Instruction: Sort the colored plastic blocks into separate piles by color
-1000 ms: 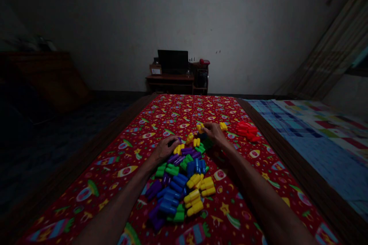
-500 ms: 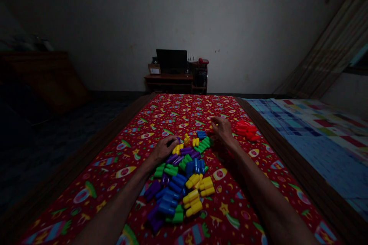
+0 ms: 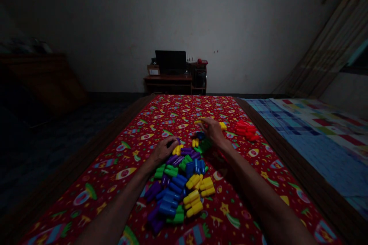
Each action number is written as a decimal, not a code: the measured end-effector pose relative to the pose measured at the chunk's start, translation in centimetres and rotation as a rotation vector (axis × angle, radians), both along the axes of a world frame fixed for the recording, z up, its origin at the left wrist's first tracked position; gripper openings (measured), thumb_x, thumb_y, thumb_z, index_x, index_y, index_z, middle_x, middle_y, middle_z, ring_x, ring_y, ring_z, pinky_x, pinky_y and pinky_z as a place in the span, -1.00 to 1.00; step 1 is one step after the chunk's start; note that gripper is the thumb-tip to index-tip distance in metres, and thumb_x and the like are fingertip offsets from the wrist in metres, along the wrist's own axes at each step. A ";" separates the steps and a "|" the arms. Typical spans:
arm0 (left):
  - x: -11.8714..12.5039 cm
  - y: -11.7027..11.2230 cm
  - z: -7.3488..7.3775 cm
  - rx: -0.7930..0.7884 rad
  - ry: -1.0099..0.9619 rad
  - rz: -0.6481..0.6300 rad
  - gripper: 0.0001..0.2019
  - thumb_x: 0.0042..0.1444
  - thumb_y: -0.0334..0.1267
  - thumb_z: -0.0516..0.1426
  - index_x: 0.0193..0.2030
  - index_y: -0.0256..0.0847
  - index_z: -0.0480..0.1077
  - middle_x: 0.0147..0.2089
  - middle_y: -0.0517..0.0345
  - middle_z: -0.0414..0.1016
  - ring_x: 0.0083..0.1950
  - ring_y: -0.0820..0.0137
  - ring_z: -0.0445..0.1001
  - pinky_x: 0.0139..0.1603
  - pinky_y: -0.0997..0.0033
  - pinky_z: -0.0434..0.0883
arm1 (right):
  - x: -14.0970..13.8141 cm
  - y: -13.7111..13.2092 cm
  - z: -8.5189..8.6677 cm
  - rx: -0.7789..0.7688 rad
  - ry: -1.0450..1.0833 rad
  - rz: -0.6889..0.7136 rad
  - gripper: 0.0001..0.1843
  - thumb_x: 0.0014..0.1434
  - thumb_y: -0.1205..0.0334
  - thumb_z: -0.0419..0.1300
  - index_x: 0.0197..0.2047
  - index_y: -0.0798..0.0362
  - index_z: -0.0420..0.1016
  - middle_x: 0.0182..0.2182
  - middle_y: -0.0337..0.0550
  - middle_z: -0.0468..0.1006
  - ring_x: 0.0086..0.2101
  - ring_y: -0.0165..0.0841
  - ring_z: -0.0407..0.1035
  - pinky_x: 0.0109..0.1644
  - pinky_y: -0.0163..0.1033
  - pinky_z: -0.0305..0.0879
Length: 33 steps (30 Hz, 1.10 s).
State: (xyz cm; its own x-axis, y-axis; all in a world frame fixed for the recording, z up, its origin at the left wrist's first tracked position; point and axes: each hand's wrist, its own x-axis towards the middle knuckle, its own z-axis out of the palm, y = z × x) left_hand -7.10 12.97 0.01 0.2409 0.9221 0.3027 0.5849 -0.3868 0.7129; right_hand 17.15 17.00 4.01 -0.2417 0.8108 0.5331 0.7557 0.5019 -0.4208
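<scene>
My left hand [image 3: 165, 149] rests at the far left of the block heap, fingers curled round a purple toy block [image 3: 178, 140] that shows only as a sliver past the fingertips. A small yellow block [image 3: 177, 150] lies just below it. Above the heap's far end, my right hand [image 3: 212, 129] pinches a yellow toy block [image 3: 198, 122], partly covered by its fingers. Behind that hand another yellow block [image 3: 223, 126] lies on the cloth. Under the right hand are a shaded blue block [image 3: 200, 135] and a green block [image 3: 205, 145].
Blue [image 3: 167, 204], purple and green blocks and several yellow blocks [image 3: 192, 198] spread toward me on the red patterned cloth [image 3: 115, 176]. A group of red blocks [image 3: 246, 131] sits at the right. Beyond the table stands a desk [image 3: 168, 78] with a monitor [image 3: 170, 60].
My right hand has moved left and now holds a yellow block; the yellow one that stood near the left hand is gone from its spot. The left hand has stayed put.
</scene>
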 end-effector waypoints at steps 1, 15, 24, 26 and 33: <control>0.0 0.0 0.0 0.000 -0.002 0.002 -0.63 0.11 0.05 0.00 -0.30 -0.18 0.47 -0.20 0.08 0.60 -0.12 0.24 0.52 -0.08 0.33 0.45 | 1.0 0.7 0.0 0.022 0.031 -0.079 -0.73 0.24 0.23 0.13 -0.03 0.03 0.56 -0.09 0.03 0.59 -0.09 -0.21 0.44 0.00 -0.18 0.27; -0.2 0.2 -0.5 0.029 0.018 0.003 -0.63 0.13 0.04 -0.01 -0.28 -0.18 0.45 -0.24 0.09 0.58 -0.18 0.27 0.52 -0.13 0.36 0.45 | 5.4 3.1 -1.1 -0.056 -0.031 -0.274 -0.61 0.31 0.18 -0.03 -0.19 0.15 0.60 -0.29 0.04 0.62 -0.28 -0.28 0.46 -0.19 -0.27 0.26; -0.1 0.0 -0.3 0.025 0.022 -0.005 -0.64 0.13 0.02 -0.02 -0.28 -0.21 0.44 -0.20 0.04 0.58 -0.14 0.24 0.52 -0.09 0.32 0.44 | -1.5 -1.6 0.9 -0.227 -0.493 0.194 -0.74 0.14 0.27 0.18 -0.11 0.01 0.59 -0.27 -0.05 0.63 -0.26 -0.28 0.49 -0.26 -0.32 0.27; -0.1 0.0 -0.3 0.027 0.020 -0.003 -0.64 0.13 0.02 -0.02 -0.28 -0.21 0.44 -0.22 0.05 0.57 -0.15 0.24 0.52 -0.10 0.32 0.44 | -2.4 -2.6 0.4 -0.253 -0.605 0.211 -0.72 0.19 0.23 0.12 -0.07 0.01 0.56 -0.20 0.00 0.61 -0.19 -0.25 0.48 -0.20 -0.28 0.29; 0.0 -0.1 0.0 0.022 0.009 -0.012 -0.65 0.12 0.01 -0.02 -0.31 -0.20 0.44 -0.26 0.07 0.57 -0.18 0.26 0.51 -0.12 0.33 0.45 | -1.2 -1.8 1.1 -0.195 -0.500 0.122 -0.52 0.24 0.24 0.10 0.22 0.05 0.33 -0.03 0.04 0.54 -0.03 -0.22 0.39 -0.02 -0.21 0.24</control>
State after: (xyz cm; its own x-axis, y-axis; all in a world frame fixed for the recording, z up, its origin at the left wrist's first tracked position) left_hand -7.11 12.90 -0.03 0.2546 0.9123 0.3207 0.5863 -0.4093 0.6991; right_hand 15.91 15.24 5.11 -0.5256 0.8331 0.1721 0.8285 0.5472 -0.1191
